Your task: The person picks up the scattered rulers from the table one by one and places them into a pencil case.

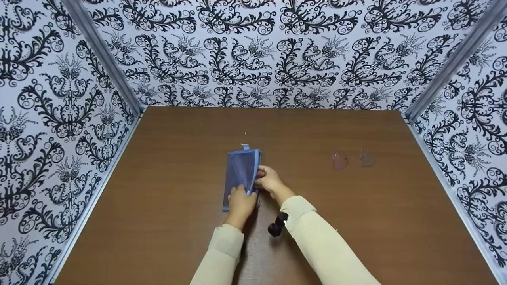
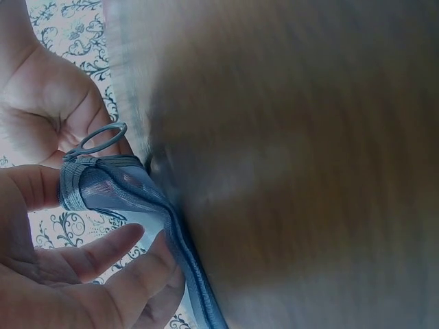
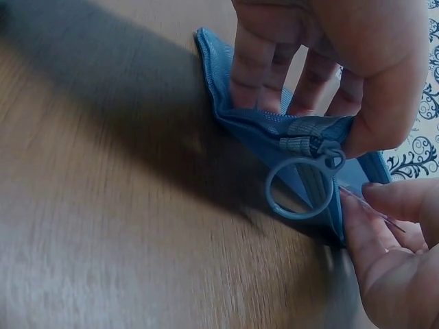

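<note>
A blue mesh zip pouch [image 1: 237, 170] lies lengthwise on the brown table, its zipped side facing right. My left hand [image 1: 242, 201] grips its near end, thumb at the zipper's end and fingers spread along the mesh. In the right wrist view the zipper's ring pull [image 3: 300, 188] hangs beside the left thumb, and the mouth gapes. My right hand [image 1: 270, 180] is at the pouch's right edge. Between its thumb and fingers it pinches a thin, see-through flat piece [image 3: 376, 211], seen nearly edge-on at the mouth; its full shape is hidden.
Right of the hands lie a pink see-through half-round piece [image 1: 339, 160] and a clear half-round one [image 1: 366, 158], both protractor-like. A small tag [image 1: 245, 147] sticks out at the pouch's far end. Patterned walls [image 1: 245, 59] border the table [image 1: 178, 237] at the back and sides.
</note>
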The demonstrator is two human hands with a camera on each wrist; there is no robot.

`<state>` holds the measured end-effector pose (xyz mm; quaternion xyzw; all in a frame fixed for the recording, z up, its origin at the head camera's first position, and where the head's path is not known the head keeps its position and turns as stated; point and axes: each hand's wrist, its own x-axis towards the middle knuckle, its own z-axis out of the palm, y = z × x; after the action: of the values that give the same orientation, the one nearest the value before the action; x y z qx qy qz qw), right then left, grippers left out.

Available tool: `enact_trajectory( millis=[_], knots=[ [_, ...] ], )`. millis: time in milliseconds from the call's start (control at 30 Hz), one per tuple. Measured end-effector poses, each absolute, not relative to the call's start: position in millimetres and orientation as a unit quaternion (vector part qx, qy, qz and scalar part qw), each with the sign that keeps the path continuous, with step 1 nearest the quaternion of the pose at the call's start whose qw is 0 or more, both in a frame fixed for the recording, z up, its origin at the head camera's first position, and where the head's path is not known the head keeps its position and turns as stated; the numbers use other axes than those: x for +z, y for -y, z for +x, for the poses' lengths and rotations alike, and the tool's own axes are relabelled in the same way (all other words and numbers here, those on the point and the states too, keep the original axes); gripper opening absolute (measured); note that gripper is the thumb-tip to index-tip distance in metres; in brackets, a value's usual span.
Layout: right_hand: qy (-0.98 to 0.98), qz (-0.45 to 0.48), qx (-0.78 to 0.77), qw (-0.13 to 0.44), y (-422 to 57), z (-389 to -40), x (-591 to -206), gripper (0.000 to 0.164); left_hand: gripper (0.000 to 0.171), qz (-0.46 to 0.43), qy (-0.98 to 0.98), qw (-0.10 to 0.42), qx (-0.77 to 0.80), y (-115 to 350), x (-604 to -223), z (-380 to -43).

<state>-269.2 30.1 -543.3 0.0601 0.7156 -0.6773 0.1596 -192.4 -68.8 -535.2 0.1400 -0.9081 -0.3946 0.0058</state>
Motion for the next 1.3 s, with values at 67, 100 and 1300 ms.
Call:
enact_trajectory(
  millis=[67,100,1300],
  knots=[
    [-0.715,0.061,-0.677,0.167,-30,-270,-544,0.060,0.042,0.139,0.909,0.008,-0.394,69,-535,-192],
    [-0.715,0.061,-0.676,0.170,-31,-270,-544,0.060,0.042,0.139,0.909,0.010,-0.393,69,-535,-192],
    [-0.699,0.050,-0.702,0.132,-48,-355,-697,0.039,0.050,0.146,0.910,0.004,-0.388,68,-535,-193]
  ],
)
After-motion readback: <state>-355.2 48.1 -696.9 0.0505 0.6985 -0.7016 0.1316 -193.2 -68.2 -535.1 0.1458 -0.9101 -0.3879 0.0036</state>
